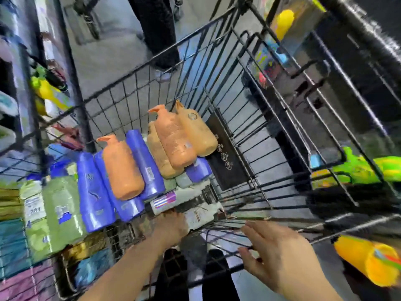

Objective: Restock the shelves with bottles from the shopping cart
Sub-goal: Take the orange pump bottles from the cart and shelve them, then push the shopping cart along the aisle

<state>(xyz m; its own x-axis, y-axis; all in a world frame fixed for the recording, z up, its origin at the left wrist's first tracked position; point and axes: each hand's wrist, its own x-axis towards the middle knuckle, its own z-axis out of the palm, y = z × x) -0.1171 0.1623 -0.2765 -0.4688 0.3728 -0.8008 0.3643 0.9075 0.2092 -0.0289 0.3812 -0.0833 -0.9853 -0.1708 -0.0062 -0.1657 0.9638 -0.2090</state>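
A black wire shopping cart (249,131) fills the view, seen from above. Inside lie several blue bottles (93,192), several orange pump bottles (121,168) and pale grey-white bottles (173,198) underneath. My left hand (171,227) reaches down inside the cart's near end, fingers against a white bottle (199,218); the blur hides whether it grips. My right hand (280,255) hovers over the cart's near rim with fingers spread, holding nothing.
Green bottles (56,213) and stacked packs fill shelves at the left. Yellow and green items (368,259) sit on racks at the right. A person's dark-trousered legs (160,29) stand beyond the cart's far end on the grey floor.
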